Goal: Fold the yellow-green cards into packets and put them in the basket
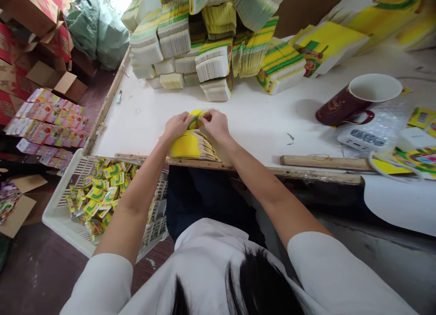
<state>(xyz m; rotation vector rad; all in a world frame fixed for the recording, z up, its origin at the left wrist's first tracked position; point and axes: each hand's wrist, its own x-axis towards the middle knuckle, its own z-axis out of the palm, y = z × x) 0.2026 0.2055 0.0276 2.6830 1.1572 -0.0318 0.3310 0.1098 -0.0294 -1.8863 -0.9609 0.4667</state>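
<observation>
My left hand (176, 125) and my right hand (215, 124) meet over the near edge of the white table (259, 119). Both pinch one small yellow and green flat carton (195, 118) between their fingertips. Just below the hands lies a fanned pile of the same flat cartons (190, 147), yellow side up, against the wooden edge strip (306, 172). Parts of the held carton are hidden by my fingers.
Tall stacks of flat cartons (211, 42) crowd the back of the table. A dark red mug (354, 99) and a white power strip (366, 140) lie at the right. A white basket (64, 206) with several folded small boxes (98, 192) stands at the left, below the table. Cardboard boxes (41, 33) stand far left.
</observation>
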